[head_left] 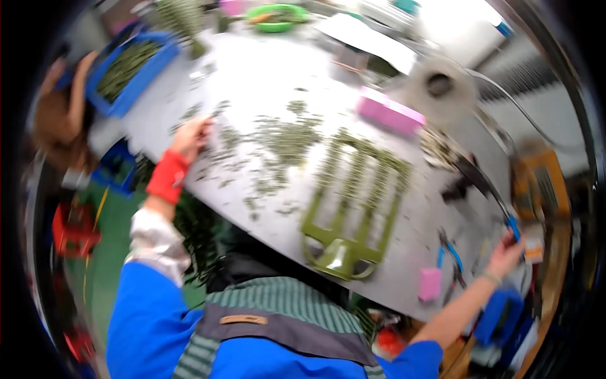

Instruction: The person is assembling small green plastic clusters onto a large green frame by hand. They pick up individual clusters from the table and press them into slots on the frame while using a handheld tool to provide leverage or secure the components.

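Note:
My left hand [191, 139], with a red band [168, 177] at the wrist, is over the table's left edge. Its fingers are curled together; blur hides whatever they may hold. Small green pieces [287, 139] lie scattered to its right. Far to the right, my right hand [505, 254] is closed around the blue end of a tool [513, 227] with a long dark, curved part; its kind is unclear. Between the hands an olive-green slotted frame [344, 237] lies on the table, its far half covered with similar small green pieces [379, 167].
Beside the frame are a pink block [391, 112], blue-handled pliers [449, 252] and a small pink piece [430, 284]. A large roll [442, 85] stands at the back right. A blue bin of green pieces [129, 66] is at the far left, near another person's arm [79, 91].

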### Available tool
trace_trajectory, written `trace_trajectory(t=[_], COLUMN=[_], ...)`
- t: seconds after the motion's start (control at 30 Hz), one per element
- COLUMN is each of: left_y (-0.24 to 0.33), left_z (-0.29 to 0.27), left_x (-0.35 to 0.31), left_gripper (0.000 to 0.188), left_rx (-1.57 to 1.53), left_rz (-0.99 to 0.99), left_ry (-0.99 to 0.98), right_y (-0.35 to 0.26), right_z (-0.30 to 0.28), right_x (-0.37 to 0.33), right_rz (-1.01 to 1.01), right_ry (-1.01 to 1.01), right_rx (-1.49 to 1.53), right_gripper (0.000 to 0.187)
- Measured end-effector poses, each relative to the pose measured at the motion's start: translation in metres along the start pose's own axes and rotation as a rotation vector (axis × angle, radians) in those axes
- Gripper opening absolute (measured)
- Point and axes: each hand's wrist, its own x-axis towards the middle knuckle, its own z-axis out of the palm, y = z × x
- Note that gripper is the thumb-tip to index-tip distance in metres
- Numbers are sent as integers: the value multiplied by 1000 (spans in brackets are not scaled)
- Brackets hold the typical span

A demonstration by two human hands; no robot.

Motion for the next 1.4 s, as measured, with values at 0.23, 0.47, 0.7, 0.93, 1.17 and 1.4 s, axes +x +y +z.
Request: trace_trajectory(t=[0.23,0.47,0.7,0.93,1.17,1.4], left_y=[17,-6,1,2,-9,6], left_z=[12,-5,-11,-8,-2,1], left_x=[-17,12,0,-7,3,-20], left_gripper=[21,20,20,20,21,21], left_rx=[-213,-188,-156,-150,-128,-204], left_rz=[-158,-84,-50,-24,26,35], left_ry=[118,26,68,102,68,40], right_y=[10,18,20,21,28,23], right_z=[20,-10,15,40,12,70], right_x=[-4,55,64,29,24,-62], right_rz=[30,26,149,150,297,435], right_ry=[170,3,67,69,-174,-8], right_rx=[-33,-5,36,-54,-100,-68], right_gripper=[29,21,19,24,27,25])
